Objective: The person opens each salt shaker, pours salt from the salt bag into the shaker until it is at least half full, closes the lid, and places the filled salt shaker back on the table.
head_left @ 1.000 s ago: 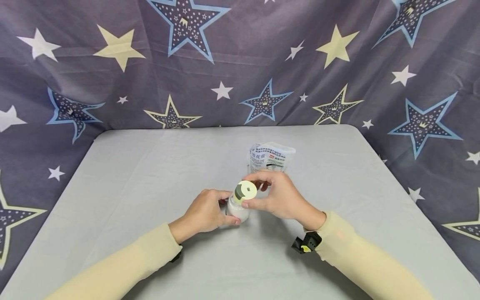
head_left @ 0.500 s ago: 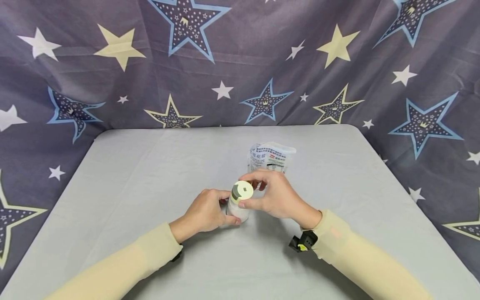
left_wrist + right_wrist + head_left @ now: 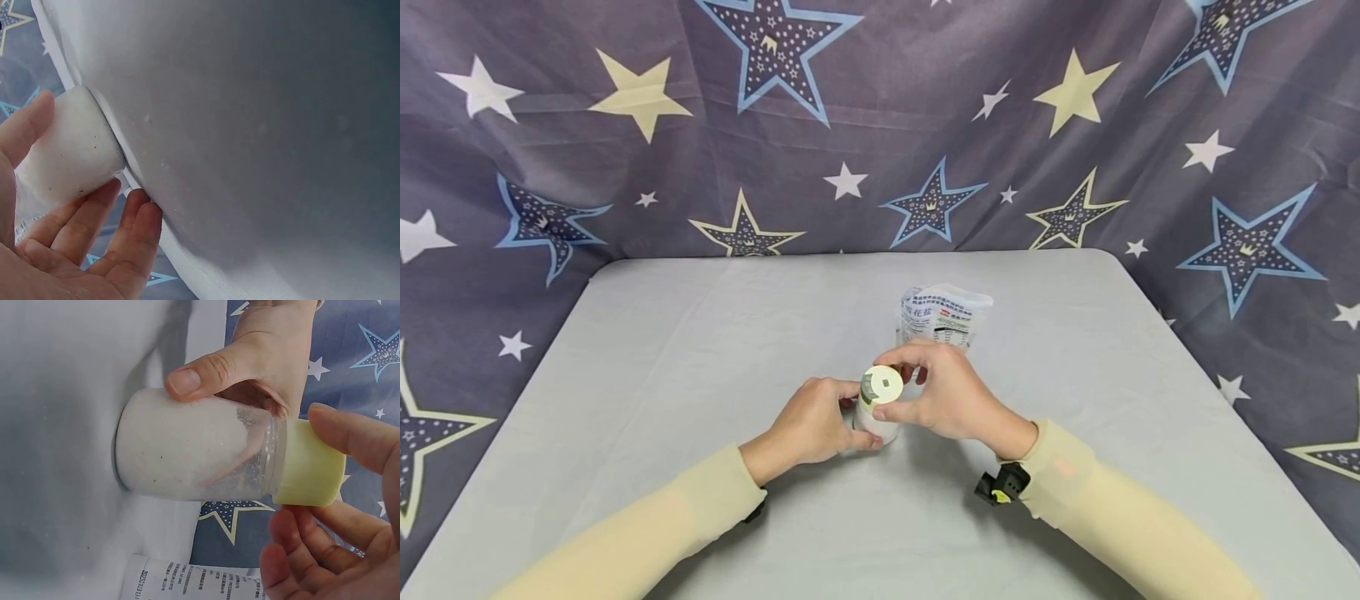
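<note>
A clear jar (image 3: 880, 428) mostly filled with white salt stands upright on the table. My left hand (image 3: 812, 422) grips its body, with the thumb in front and fingers behind. In the left wrist view, the salt jar (image 3: 74, 150) sits between thumb and fingers. Its pale yellow cap (image 3: 886, 385) is at the top, pinched by my right hand (image 3: 946, 387) between thumb and fingers. From the right wrist, the cap (image 3: 310, 465) appears in line with the threaded neck, at its rim. A band of clear space shows above the salt (image 3: 181, 444).
Just behind the right hand stands a printed salt bag (image 3: 943, 312), white and partly see-through. A grey cloth covers the table (image 3: 715, 333). Beyond its far edge hangs a dark curtain (image 3: 880, 117) with stars. A few tiny white grains (image 3: 147, 119) lie on the cloth.
The cap, tilted and off to the right a second ago, has moved left and levelled over the jar's neck with my right hand. My left hand and the jar have stayed put.
</note>
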`<state>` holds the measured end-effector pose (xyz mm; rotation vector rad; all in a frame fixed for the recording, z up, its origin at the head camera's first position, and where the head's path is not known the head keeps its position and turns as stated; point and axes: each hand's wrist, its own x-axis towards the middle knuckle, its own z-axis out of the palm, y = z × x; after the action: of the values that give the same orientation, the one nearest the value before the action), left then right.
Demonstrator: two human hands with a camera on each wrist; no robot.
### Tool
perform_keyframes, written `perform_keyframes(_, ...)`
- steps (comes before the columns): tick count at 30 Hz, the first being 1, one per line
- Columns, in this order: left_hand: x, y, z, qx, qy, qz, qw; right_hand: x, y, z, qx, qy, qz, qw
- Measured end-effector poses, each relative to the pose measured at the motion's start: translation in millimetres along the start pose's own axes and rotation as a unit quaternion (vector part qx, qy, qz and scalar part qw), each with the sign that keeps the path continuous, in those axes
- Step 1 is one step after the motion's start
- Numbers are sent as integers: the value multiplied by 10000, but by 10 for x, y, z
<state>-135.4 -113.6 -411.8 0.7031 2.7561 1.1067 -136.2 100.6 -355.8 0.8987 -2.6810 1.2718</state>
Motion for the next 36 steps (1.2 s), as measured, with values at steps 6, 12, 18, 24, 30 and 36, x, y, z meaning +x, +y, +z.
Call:
perform_keyframes(6, 2, -6, -1, 20, -1, 45, 10000, 4, 6, 15, -97, -34, -9, 9999)
perform_keyframes(12, 7, -7, -3, 50, -14, 32, 10000, 10, 5, 28, -163, -22, -79, 9998)
perform_keyframes(18, 9, 2, -2, 39, -51, 1, 10000, 8, 2, 17, -203, -42, -61, 9998)
perform_keyframes(24, 5, 26, -7, 110, -95, -132, 9998, -11, 31, 6, -151, -33, 22, 9999)
perform_keyframes(30, 18, 37, -8, 147, -97, -128, 9998, -44, 63, -26, -20, -15, 184, 9998)
perform_keyframes(36, 37, 51, 5, 258, -100, -58, 9996, -78, 104, -60, 83, 57, 201, 9997)
